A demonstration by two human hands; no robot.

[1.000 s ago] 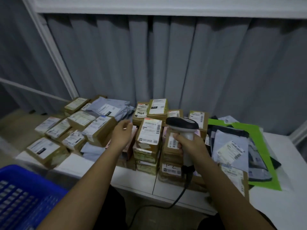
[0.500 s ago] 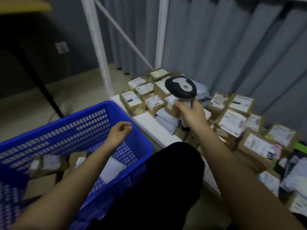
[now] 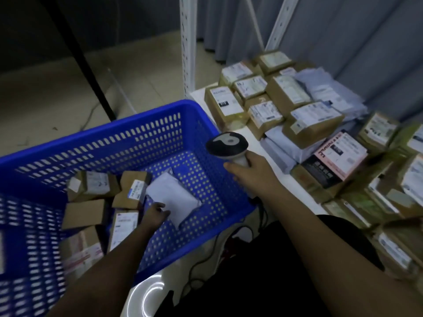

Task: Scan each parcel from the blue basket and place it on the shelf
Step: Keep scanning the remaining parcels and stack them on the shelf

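Note:
The blue basket [image 3: 128, 124] fills the lower left and holds several cardboard parcels and a white padded parcel [image 3: 175, 197]. My left hand [image 3: 154, 215] is down inside the basket, its fingers touching the near edge of the white parcel; whether they grip it is unclear. My right hand [image 3: 246, 171] hovers over the basket's right rim, shut on the handle of a barcode scanner [image 3: 226, 145] with a dark head and a trailing black cable. The white shelf [image 3: 199, 93] on the right carries several labelled boxes [image 3: 225, 107] and grey mailer bags.
A white perforated shelf post [image 3: 187, 46] rises behind the basket, with slanted braces and a grey curtain beyond. A black table leg [image 3: 84, 62] crosses the tiled floor at upper left. The scanner cable [image 3: 201, 259] loops near my lap.
My view has swung left and down from the shelf to the basket. My left hand dropped from the basket's rim into the basket onto the white parcel. My right hand with the scanner moved toward the basket.

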